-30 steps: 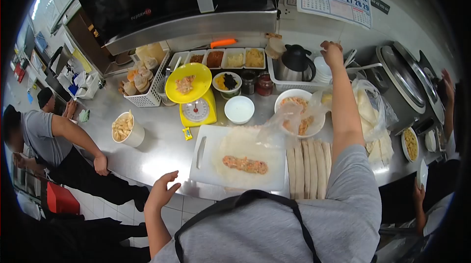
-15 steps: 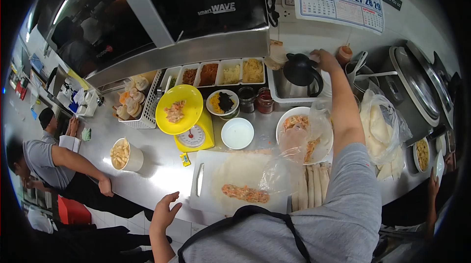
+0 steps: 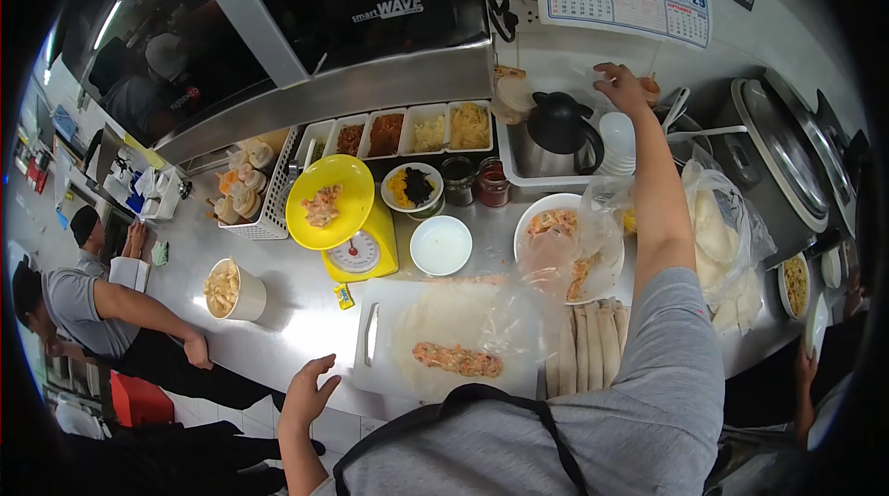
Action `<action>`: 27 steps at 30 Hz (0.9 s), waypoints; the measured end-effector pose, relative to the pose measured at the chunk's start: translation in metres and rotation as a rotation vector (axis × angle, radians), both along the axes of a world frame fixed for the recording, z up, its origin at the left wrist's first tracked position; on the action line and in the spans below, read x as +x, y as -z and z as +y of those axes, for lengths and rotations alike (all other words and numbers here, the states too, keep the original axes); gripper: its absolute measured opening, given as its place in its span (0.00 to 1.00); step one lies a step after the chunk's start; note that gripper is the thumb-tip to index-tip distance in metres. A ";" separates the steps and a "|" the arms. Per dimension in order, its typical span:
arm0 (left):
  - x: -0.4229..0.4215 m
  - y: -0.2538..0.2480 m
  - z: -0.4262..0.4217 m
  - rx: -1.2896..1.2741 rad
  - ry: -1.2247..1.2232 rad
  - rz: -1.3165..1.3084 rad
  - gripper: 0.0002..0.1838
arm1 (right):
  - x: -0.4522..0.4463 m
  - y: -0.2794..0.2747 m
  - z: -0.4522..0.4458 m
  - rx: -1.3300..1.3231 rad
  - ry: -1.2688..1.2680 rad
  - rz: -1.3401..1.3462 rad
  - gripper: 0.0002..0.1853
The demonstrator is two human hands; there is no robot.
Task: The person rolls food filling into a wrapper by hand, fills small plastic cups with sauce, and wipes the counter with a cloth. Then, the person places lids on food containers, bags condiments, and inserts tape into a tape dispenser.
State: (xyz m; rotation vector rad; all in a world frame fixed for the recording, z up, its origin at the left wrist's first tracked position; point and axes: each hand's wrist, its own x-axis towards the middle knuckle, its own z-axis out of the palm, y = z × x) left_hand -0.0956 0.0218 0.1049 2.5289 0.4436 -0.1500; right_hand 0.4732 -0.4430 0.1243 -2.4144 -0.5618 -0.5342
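My right hand (image 3: 622, 88) reaches to the back of the counter with its fingers apart and nothing visible in them. It is above a stack of white bowls (image 3: 617, 139), beside a black-lidded metal jug (image 3: 558, 130). An orange-topped container (image 3: 650, 88) is partly hidden behind the hand. My left hand (image 3: 307, 394) hovers empty at the counter's front edge, fingers spread. To its right, a white cutting board (image 3: 378, 376) bears a pale round wrapper (image 3: 431, 315) with a log of orange-flecked filling (image 3: 457, 360) on it.
A yellow scale (image 3: 384, 246) holds some filling. A bowl of filling (image 3: 530, 264) with a plastic bag, rolled wrappers (image 3: 585, 348), a small white bowl (image 3: 441, 246) and a tub (image 3: 250, 297) stand around the board. Co-workers are at left (image 3: 83, 311) and far right.
My right hand has moved up and away from the jug, showing more of the bowl stack. The view has shifted slightly. My left hand stays spread near the counter edge.
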 end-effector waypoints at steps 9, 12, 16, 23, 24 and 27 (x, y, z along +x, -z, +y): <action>-0.007 -0.010 -0.014 -0.056 -0.003 -0.014 0.21 | -0.026 -0.004 0.000 0.250 0.182 -0.241 0.19; 0.017 -0.037 -0.030 -0.240 0.158 -0.116 0.22 | -0.036 0.001 0.006 0.605 0.103 0.014 0.21; 0.105 -0.092 -0.081 -0.439 0.374 -0.445 0.25 | -0.098 -0.021 0.027 1.327 -0.182 0.361 0.20; 0.245 -0.101 -0.185 -0.843 0.545 -0.539 0.30 | -0.206 -0.063 0.061 1.421 -0.587 0.498 0.12; 0.250 -0.097 -0.192 -0.901 0.500 -0.587 0.34 | -0.230 -0.071 0.071 1.282 -0.603 0.494 0.13; 0.226 -0.096 -0.191 -1.111 0.459 -0.673 0.42 | -0.281 -0.084 0.106 0.961 -0.847 0.502 0.18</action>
